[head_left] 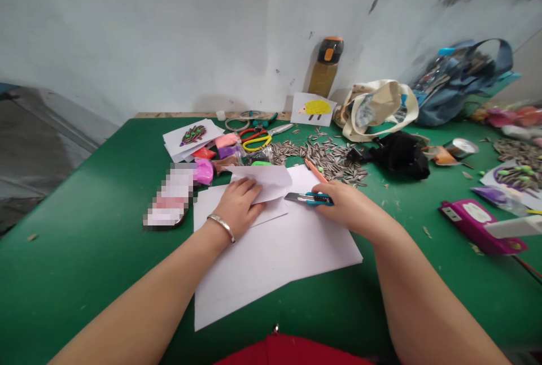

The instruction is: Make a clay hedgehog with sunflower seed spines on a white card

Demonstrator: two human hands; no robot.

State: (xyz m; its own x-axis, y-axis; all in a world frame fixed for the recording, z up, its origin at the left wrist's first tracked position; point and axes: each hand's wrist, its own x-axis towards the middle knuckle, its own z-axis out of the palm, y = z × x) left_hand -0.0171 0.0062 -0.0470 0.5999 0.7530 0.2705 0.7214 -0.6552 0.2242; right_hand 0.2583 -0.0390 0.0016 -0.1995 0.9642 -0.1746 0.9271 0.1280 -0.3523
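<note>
My left hand [239,207], with a silver bangle at the wrist, grips a folded white sheet of paper [275,183] and rests it on the stack of larger white paper [275,269]. The sheet's upper flap stands up a little. In my right hand [341,204] is a utility knife [311,199] with a blue handle, its blade out and pointing left toward the fold. The blade tip lies close to the sheet's right edge; whether it touches is unclear. Just beyond the right hand lies an orange pen-like stick [315,170].
Sunflower seeds [334,159] are scattered behind the paper. Yellow-handled scissors [260,142], clay packets [226,140] and a phone [169,198] lie left. A hedgehog drawing [313,109], bottle [326,68] and cloth bag [376,108] stand by the wall. A magenta device [480,224] sits right.
</note>
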